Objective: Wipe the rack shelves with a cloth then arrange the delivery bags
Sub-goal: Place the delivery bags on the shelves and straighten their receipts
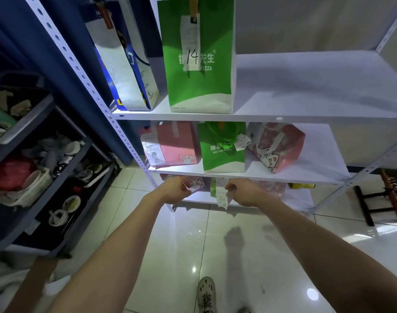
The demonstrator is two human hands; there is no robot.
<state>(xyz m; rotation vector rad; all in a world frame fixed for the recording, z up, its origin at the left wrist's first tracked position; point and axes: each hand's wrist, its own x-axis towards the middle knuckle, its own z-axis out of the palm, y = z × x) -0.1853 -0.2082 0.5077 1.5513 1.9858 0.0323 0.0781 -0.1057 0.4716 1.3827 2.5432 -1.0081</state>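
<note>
— What's on the white metal rack (306,86)?
— A tall green-and-white paper bag marked 14 (198,64), and a blue-and-white paper bag (125,71) just left of it.
— And one shelf down?
— A smaller green paper bag (223,152) straight below it, a pink paper bag (177,143) below-left and a tilted pink cat-print bag (276,145) below-right.

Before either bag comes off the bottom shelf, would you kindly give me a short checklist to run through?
1. Left hand holding the pink cat bag: fingers curl at its top, but the hold itself is hidden. Cannot tell.
2. Right hand holding the receipt on the small green bag: fingers are right at the paper, contact unclear. Cannot tell.
3. Free room on the top shelf to the right of the green bag marked 14: ok.
4. Bags upright on the middle shelf: the leaning cat bag is tilted. Not ok.
</note>
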